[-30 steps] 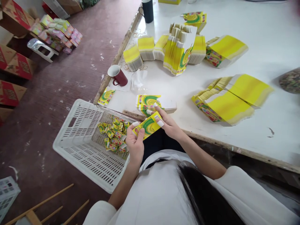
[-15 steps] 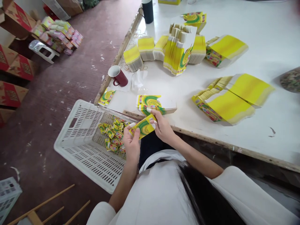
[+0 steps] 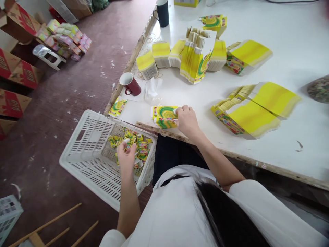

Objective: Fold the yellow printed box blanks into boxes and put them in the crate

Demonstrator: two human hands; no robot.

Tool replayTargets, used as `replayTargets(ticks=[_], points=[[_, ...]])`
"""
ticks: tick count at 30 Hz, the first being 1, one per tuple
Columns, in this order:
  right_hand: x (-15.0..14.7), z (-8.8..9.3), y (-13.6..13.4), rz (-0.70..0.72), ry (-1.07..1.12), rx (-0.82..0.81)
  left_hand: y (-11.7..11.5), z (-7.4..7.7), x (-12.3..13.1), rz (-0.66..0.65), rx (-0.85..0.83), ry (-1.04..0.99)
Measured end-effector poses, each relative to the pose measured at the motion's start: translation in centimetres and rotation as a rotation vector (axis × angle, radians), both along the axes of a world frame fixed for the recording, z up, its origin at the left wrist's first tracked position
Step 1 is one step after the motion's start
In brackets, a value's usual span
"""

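My left hand is over the white plastic crate, with thumb and fingers apart and nothing visible between them. Beneath it, several small yellow-green printed boxes lie loose in the crate. My right hand is at the table edge, its fingertips closed on the right end of a flat yellow carton. This carton lies on top of a small stack, and my hand hides the stack's right end.
A maroon mug, crumpled clear plastic and a single flat carton are near the table's left edge. Bundles of yellow cartons stand farther back and right. A dark mug is at the far corner.
The carton that both hands held is out of them. My left hand has moved left and down over the crate; my right hand has moved up and right to the carton stack.
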State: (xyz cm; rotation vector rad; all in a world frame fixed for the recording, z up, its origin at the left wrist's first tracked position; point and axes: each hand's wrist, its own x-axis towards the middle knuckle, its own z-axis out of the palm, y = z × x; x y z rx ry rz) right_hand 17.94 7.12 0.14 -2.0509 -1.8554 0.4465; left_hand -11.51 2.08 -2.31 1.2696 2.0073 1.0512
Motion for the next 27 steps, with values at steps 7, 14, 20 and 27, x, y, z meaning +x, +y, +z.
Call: replayTargets(ticks=[7, 14, 20, 27], points=[[0.0, 1.0, -0.9, 0.018, 0.216, 0.091, -0.4, 0.5, 9.0, -0.238, 0.044, -0.709], [-4.9, 0.8, -6.5, 0.302, 0.998, -0.174, -0.4, 3.4, 12.4, -0.182, 0.299, -1.105], [-7.2, 0.4, -7.7, 0.272, 1.236, -0.188, 0.9, 4.8, 12.0, -0.028, 0.396, -1.086], [-6.5, 1.0, -7.6, 0.281, 1.248, -0.149, 0.7, 4.3, 12.3, -0.083, 0.305, -1.018]])
